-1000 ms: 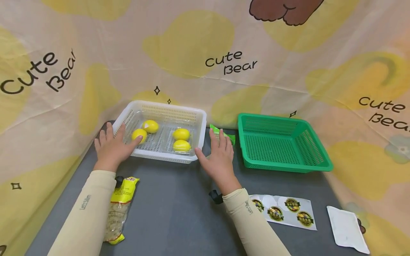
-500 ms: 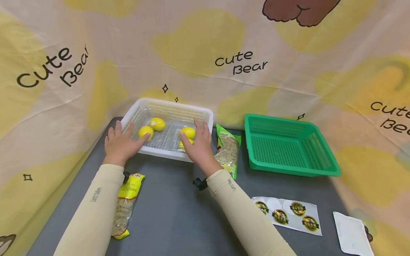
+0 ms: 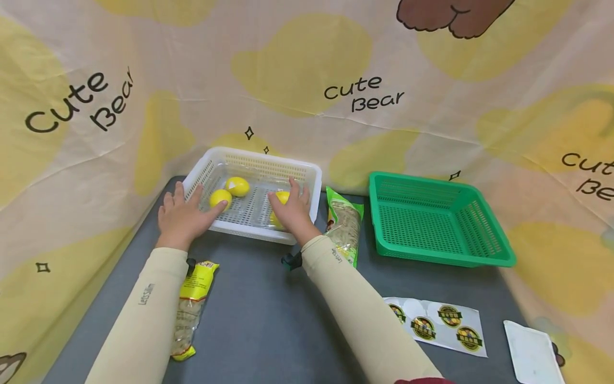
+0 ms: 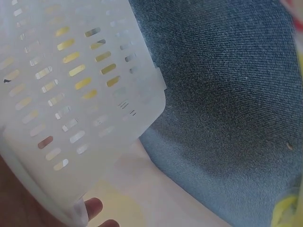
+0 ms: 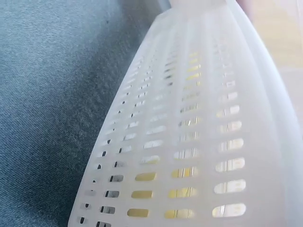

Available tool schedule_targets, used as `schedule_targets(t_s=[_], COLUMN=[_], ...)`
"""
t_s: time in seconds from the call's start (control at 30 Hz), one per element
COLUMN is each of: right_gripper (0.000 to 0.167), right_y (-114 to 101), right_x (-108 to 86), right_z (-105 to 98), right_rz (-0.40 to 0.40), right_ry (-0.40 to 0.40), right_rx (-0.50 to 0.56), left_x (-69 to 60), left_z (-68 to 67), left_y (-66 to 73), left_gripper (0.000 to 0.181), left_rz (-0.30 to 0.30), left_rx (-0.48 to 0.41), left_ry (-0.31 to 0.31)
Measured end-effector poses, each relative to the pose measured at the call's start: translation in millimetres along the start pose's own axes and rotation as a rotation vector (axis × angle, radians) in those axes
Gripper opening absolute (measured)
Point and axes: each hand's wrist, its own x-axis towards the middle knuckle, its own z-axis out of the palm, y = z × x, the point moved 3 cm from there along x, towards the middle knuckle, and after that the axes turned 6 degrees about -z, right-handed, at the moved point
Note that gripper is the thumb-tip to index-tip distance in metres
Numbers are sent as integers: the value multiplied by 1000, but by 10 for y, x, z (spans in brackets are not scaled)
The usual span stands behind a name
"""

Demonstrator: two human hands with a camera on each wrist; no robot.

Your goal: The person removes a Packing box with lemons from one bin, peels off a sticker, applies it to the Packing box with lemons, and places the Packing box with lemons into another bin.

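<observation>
A white plastic basket (image 3: 259,233) holds clear plastic boxes (image 3: 249,213) with yellow lemons in them. Two lemons (image 3: 237,186) are in the left part. In the right part, a lemon (image 3: 282,197) shows between thumb and index finger of my right hand (image 3: 293,213), which reaches over the basket's front rim with its fingers spread. Its fingertips' contact is hidden. My left hand (image 3: 184,220) rests at the basket's left front corner, fingers extended along the rim. In the left wrist view, fingertips (image 4: 94,207) show beyond the basket's rim.
A green basket (image 3: 441,258) stands at the right. Between the baskets lies a green-edged filled bag (image 3: 344,224). A yellow-ended bag (image 3: 194,304) lies by the left forearm. A sticker sheet (image 3: 438,325) and a white flat item (image 3: 534,352) lie front right. Patterned cloth (image 3: 307,64) hangs behind.
My right hand has moved left from the basket's right edge to over the lemons in the right part. My left hand stays at the left corner. The view has shifted slightly.
</observation>
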Motion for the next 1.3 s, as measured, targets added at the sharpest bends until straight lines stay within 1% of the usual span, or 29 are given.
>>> schedule_targets(t_s=[0.1, 0.23, 0.33, 0.4, 0.53, 0.6, 0.7, 0.77, 0.87, 0.97, 1.13, 1.23, 1.3], right_gripper=[87, 91, 94, 94, 87, 82, 76, 74, 72, 70, 68, 69, 68], right_y=[38, 102, 139, 155, 174, 170, 145, 129, 110, 99, 62, -19, -101], right_x=[52, 118, 162, 190, 230, 241, 241, 239, 223, 212, 193, 167, 144], right_z=[16, 55, 91, 112, 149, 160, 166, 160, 148, 139, 102, 44, -31], right_rz=[78, 186, 233, 246, 266, 254, 217, 189, 173, 157, 92, 15, -43], right_ry=[-49, -148, -201, -213, -192, -172, -141, -124, -106, -94, -59, -26, 3], right_rx=[43, 132, 152, 133, 76, 66, 96, 127, 166, 170, 82, 19, -33], left_x=[-1, -7, -11, -11, -12, -9, -4, -2, -11, -15, 0, 12, 20], left_z=[0, -5, -4, 0, 3, 6, 8, 11, 11, 10, 28, 32, 35], left_y=[1, 7, 9, 6, 5, 3, 3, 7, 11, 9, 23, 18, 14], left_gripper=[106, 107, 107, 107, 107, 107, 107, 107, 106, 106, 106, 105, 105], left_rz=[-5, -9, -12, -13, -12, -11, -12, -13, -15, -14, -11, -8, -7], left_rx=[3, 9, 8, 6, 2, 1, -4, -5, -8, -7, -7, -2, 1], left_ry=[0, -3, -7, -8, -7, -4, -1, -1, -2, 0, 0, 5, 5])
